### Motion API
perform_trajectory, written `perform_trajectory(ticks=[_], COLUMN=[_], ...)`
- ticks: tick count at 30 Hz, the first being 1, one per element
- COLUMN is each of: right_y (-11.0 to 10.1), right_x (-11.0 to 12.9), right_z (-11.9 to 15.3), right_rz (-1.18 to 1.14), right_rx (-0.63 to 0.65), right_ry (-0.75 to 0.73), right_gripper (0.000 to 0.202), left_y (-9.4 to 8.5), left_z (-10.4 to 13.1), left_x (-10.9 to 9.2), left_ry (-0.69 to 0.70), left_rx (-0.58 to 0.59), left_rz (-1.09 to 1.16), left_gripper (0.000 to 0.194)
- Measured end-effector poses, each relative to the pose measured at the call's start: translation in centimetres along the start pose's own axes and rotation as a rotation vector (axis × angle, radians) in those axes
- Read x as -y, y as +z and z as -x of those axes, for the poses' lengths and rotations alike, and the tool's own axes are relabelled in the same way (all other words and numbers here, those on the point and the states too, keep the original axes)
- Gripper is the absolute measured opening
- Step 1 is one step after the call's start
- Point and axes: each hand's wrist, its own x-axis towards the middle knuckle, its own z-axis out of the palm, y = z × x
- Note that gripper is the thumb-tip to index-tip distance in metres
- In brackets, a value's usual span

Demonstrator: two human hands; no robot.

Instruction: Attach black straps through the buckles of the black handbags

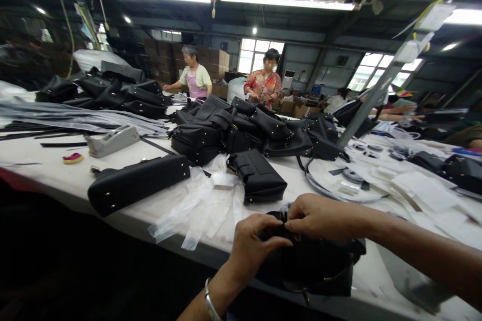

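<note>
A black handbag with brass-coloured hardware lies at the table's front edge, right below both hands. My left hand, a silver bangle on its wrist, curls thumb and forefinger round a black part at the bag's upper left. Pressed close beside it, my right hand is closed with its fingertips pinching the same part. Which piece of the bag that is, the fingers hide. Just beyond the hands rests a smaller black bag with a front flap and strap.
Several black bags are heaped mid-table. Another bag lies left near the edge, by clear plastic strips, a grey tape dispenser and a pink-yellow pad. A metal post stands right. Two people work across the table.
</note>
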Motion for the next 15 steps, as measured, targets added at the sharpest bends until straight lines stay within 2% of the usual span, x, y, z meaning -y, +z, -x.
perform_trajectory(ticks=[2,6,11,15], right_y=[0.1,0.6,1.4,1.8], right_x=[0.3,-0.1,-1.0,-1.2], right_z=[-0.5,-1.0,-1.6,-1.5], right_rz=[-0.019,0.050,0.053,0.117], right_rx=[0.009,-0.107,-0.091,-0.164], right_ry=[0.019,-0.084,-0.088,-0.130], right_gripper=[0.024,0.026,0.029,0.035], left_y=[0.2,0.2,0.3,0.1], left_z=[0.1,0.3,0.4,0.0], left_x=[0.2,0.7,0.9,0.3], left_ry=[-0.014,-0.061,-0.016,-0.107], left_rx=[-0.023,-0.110,-0.081,-0.097], left_rz=[0.005,0.052,0.044,0.094], left_gripper=[0.028,0.028,0.028,0.025])
